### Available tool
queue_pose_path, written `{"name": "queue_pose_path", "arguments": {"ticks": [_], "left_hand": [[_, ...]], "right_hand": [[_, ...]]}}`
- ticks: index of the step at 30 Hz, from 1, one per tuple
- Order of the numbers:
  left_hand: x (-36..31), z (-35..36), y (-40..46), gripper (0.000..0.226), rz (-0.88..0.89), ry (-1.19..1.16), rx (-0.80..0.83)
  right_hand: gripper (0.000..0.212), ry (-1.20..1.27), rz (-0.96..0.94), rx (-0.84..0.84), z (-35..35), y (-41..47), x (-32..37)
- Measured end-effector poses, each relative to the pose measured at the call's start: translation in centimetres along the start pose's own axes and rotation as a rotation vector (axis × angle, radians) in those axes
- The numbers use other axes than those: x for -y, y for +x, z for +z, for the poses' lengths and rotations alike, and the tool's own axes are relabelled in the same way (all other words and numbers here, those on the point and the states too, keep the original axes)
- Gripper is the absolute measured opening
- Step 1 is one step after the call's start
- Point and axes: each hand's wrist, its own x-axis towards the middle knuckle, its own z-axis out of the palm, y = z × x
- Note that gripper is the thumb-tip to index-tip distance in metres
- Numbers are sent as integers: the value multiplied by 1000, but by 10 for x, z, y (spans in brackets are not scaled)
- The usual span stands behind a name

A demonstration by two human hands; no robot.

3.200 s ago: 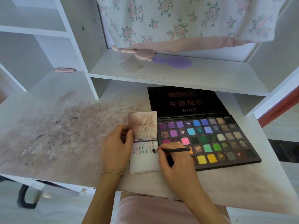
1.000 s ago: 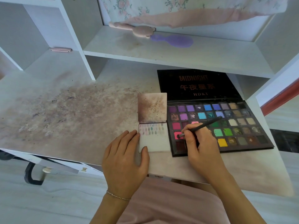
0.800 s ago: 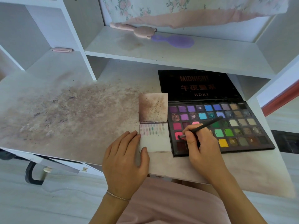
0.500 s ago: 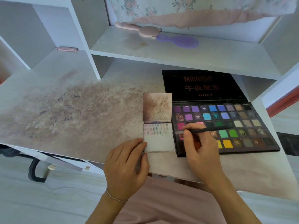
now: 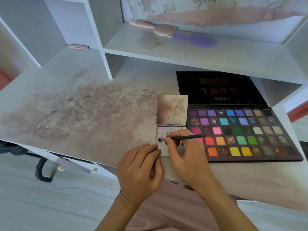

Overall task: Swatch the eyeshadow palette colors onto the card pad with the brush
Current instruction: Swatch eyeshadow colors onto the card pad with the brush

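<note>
Item: card pad, cover flipped up, lying on the tabletop just left of the open eyeshadow palette. A row of faint swatches runs along the top of the page; the area below looks blank.

Right hand: fingers pinch the brush near its head, handle pointing right over the palette pans, tip at the left side of the page under the swatch row. Whether it touches the page cannot be told.

Left hand: fingers curled, tips pressing the pad's left edge to steady it.

Handling note: a short, light stroke would likely suit, kept apart from the swatches above, with the pad held down so it does not slide.

Surroundings: white tabletop heavily smudged with brownish powder; shelf above with a purple hairbrush and a pink one; floral cloth hanging behind.
</note>
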Motion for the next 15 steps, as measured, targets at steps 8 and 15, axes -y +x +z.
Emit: {"name": "queue_pose_path", "arguments": {"ticks": [8,15], "left_hand": [[0,0,0,29,14,3,-6],[0,0,0,27,11,9,-2]], "right_hand": [[9,-22,32,30,0,0,0],[11,-9,54,48,0,1,0]]}}
